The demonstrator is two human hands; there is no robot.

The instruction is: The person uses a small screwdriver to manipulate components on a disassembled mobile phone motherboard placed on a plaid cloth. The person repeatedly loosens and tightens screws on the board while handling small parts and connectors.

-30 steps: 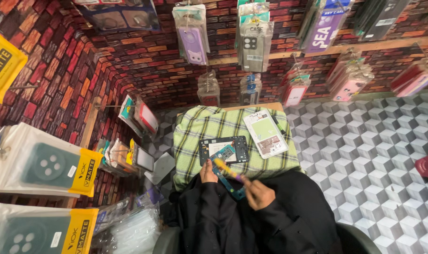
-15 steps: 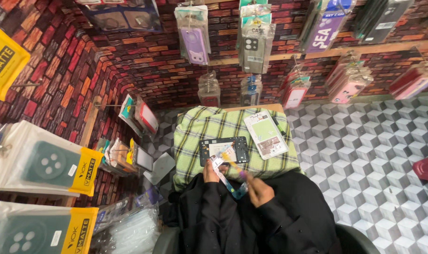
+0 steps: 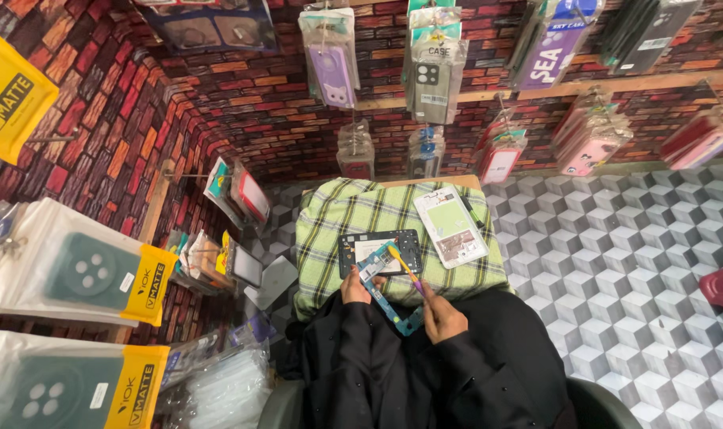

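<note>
Board (image 3: pixel 389 294), blue-green and long, held over the lap at the table's near edge, left hand (image 3: pixel 353 287) gripping its upper end. Right hand (image 3: pixel 442 316) pinches a yellow tool (image 3: pixel 405 268), tip near the board. Opened phone (image 3: pixel 380 252) lies just beyond on checked cloth (image 3: pixel 330 230), white package (image 3: pixel 450 226) beside it.

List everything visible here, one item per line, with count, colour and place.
Circuit board: one, blue-green, held between both hands.
Thin tool: one, yellow and purple, in the right hand.
Open phone body: one, black, on the cloth.
White back panel: one, right part of the cloth.
Checked cloth: one, green, covering a small table.
Packaged phone cases: many, mixed colours, hanging on the brick-pattern wall.
Patterned floor: grey cubes, right.
Left hand: on the board's upper end.
Right hand: grips the tool.
</note>
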